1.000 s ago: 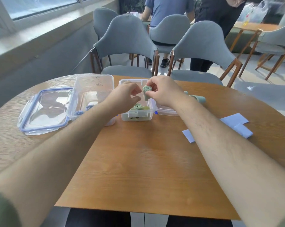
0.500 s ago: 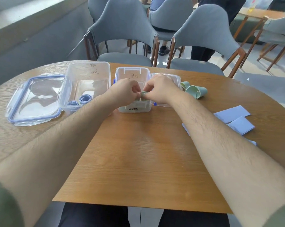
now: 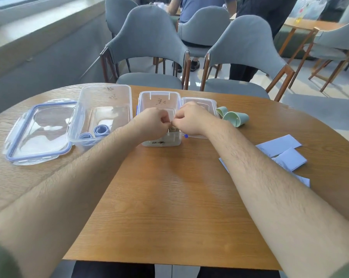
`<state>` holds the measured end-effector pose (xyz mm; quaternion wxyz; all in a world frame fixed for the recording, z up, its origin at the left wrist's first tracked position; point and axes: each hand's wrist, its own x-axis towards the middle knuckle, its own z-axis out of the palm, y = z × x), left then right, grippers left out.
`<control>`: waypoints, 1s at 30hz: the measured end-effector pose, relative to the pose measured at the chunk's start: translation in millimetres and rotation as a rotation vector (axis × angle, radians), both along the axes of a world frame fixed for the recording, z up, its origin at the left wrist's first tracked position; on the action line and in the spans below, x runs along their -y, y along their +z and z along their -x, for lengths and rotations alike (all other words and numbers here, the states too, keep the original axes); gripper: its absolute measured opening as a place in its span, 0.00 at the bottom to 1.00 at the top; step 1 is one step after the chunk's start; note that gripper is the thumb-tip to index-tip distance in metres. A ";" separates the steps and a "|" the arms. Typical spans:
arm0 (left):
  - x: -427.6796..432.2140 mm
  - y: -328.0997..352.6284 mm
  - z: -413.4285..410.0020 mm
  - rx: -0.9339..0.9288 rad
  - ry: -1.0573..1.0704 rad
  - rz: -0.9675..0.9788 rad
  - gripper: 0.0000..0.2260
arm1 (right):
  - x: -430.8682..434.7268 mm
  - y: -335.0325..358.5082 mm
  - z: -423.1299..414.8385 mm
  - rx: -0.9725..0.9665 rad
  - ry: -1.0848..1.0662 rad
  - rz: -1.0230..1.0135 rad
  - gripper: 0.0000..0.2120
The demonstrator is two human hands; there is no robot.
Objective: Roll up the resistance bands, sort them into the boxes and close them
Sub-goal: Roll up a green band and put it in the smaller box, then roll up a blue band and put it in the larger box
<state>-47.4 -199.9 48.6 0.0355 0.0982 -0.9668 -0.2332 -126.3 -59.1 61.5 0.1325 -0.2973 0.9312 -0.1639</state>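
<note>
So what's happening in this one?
A person's left hand and right hand pinch a small rolled band, mostly hidden, over the small clear plastic box. Two blue rolled bands sit in the larger clear box. Both boxes stand open; pale green bands and flat blue bands wait on the wooden table.

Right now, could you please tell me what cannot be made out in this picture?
Head view:
Roll: almost wholly covered by the left hand and right hand pinching it.
Small box contents: behind both hands.
Its writing: too small to read.
Blue sheets: partly behind the right arm.
</note>
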 end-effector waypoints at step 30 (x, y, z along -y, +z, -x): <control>-89.8 5.7 1.9 -0.570 -0.213 0.067 0.07 | -92.2 -15.5 -42.5 -0.352 -0.135 0.396 0.18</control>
